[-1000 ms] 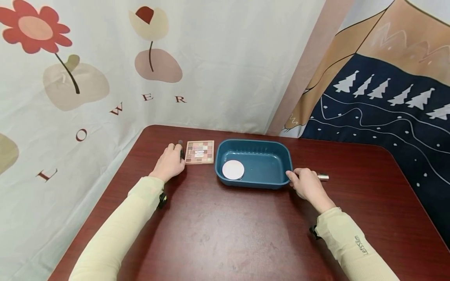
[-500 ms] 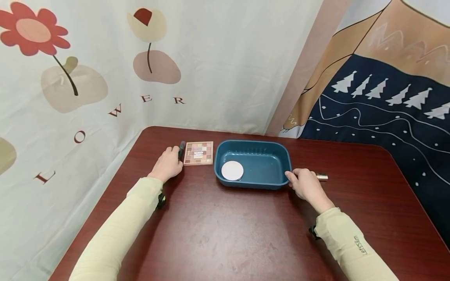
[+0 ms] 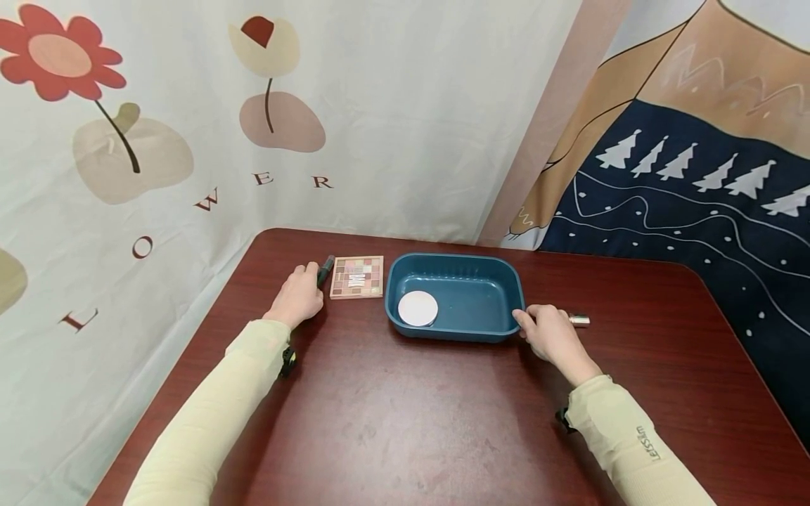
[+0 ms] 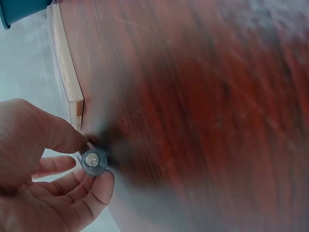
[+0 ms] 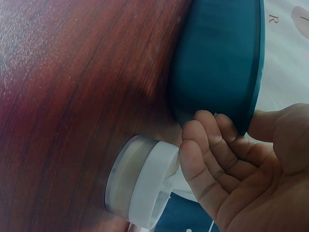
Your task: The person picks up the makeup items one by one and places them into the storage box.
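Left hand (image 3: 295, 296) here, its grip pinched round a dark tube (image 3: 325, 272), just left of the palette (image 3: 357, 277); whether the tube touches the tabletop (image 3: 411, 422) is hard to say. Over to the right hand (image 3: 552, 334), grip pinching the blue basin (image 3: 455, 336) by its right end, thumb over the rim, a white disc (image 3: 418, 309) lying inside, a jar (image 5: 145, 181) beside the fingers.

The head view looks forward and down over the table (image 3: 405, 414); close wrist views share the blue tub (image 3: 474, 306), the left seemingly just its corner.
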`<state>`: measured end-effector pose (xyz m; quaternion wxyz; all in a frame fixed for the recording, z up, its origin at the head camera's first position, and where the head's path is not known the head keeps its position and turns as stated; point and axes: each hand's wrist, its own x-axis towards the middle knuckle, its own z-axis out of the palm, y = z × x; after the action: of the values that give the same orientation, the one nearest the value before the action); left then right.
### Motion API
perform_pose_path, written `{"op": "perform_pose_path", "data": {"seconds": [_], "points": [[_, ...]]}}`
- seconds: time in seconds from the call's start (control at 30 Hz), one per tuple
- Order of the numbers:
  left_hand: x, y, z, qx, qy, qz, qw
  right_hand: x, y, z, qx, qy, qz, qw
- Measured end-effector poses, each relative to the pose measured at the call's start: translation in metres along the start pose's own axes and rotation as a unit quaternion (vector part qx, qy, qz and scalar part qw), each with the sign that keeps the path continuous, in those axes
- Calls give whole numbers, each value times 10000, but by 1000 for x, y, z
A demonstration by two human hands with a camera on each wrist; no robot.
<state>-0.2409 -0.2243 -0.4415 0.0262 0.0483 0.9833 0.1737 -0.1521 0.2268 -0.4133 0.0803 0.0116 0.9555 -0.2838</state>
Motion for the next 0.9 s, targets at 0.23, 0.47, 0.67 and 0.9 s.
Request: {"op": "perform_pose_path", "data": {"seconds": [0.23,0.47,0.67,0.9], "points": [[-1,-3,-3,-42,140,71,9999,0,0,0,-5,32,-43,10000],[-4,-1,-10,-183,211,88,9996,0,0,-1,20,-7,16,10000],[-5,1,-14,-189,338,235,9990,-1,-1,-2,-10,-2,1,10000],[-7,7,-19,-74,481,487,9976,-1,-1,-1,11,-10,24,10000]]}}
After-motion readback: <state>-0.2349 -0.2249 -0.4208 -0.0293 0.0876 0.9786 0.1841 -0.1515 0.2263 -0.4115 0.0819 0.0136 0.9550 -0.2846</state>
